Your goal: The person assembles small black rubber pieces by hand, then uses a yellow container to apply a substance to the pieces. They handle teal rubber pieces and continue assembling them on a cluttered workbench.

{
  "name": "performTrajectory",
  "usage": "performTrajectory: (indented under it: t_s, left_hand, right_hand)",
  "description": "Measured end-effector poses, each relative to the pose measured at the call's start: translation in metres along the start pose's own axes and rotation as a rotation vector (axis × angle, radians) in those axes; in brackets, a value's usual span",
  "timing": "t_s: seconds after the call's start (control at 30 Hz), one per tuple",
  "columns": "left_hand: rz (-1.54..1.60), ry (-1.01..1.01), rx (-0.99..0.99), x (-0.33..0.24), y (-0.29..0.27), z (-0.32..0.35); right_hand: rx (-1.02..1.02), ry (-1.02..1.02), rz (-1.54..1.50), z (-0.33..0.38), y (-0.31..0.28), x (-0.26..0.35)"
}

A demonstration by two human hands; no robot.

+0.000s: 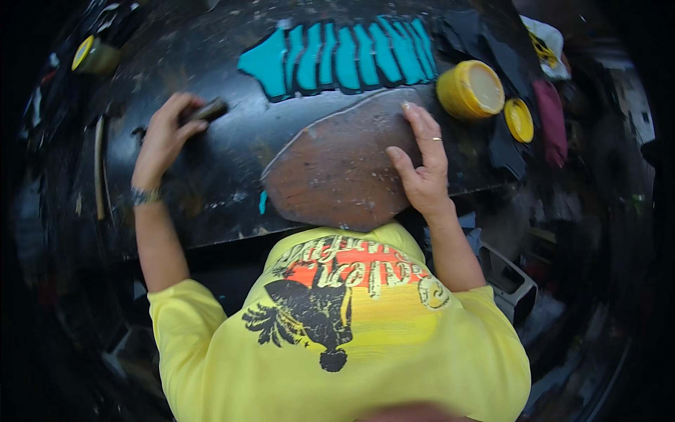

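Observation:
A brown board (337, 162), rounded at its left end, lies on the dark table at its near edge, in front of me. My right hand (427, 162) rests on the board's right side, fingers stretched out and thumb apart. On the left, my left hand (165, 130) is closed on a short dark piece (210, 109) just above or on the table; its exact kind is not clear. Beyond the board lie several flat teal pieces with black edges (344, 58), set side by side in a row. A small teal scrap (263, 202) is beside the board's left end.
A yellow tub (470, 90) of pale stuff stands right of the teal pieces, its yellow lid (519, 120) beside it. A hammer-like tool with a wooden handle (100, 169) lies at the left. Another yellow-lidded jar (95, 56) and a maroon cloth-like piece (550, 123) flank the table.

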State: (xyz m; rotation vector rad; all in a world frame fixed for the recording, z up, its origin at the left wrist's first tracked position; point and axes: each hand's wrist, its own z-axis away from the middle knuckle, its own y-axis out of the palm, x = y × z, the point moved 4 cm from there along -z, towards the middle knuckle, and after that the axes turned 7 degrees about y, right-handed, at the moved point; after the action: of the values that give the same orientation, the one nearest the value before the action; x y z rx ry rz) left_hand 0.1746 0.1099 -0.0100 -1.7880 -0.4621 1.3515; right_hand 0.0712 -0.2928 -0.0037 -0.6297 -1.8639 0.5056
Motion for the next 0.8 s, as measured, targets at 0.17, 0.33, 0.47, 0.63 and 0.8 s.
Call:
performTrajectory:
  t_s: [0.17, 0.33, 0.47, 0.63, 0.8]
  left_hand:
    - [0.080, 0.133, -0.052, -0.045, -0.002, 0.042]
    - [0.236, 0.256, -0.128, -0.112, 0.021, 0.052]
    - [0.185, 0.644, -0.068, -0.182, 0.040, 0.048]
    - [0.045, 1.072, -0.054, -0.241, 0.073, 0.039]
    - [-0.009, 1.107, -0.002, -0.264, 0.095, 0.025]
  right_hand:
    - [0.033, 0.118, -0.341, 0.010, 0.008, 0.018]
    - [0.332, 0.303, -0.715, 0.007, 0.044, 0.047]
    - [0.614, 0.770, -1.368, 0.006, 0.061, 0.060]
    - [0.528, 0.642, -1.540, 0.002, 0.040, 0.070]
    - [0.217, 0.602, -1.357, 0.007, -0.021, 0.054]
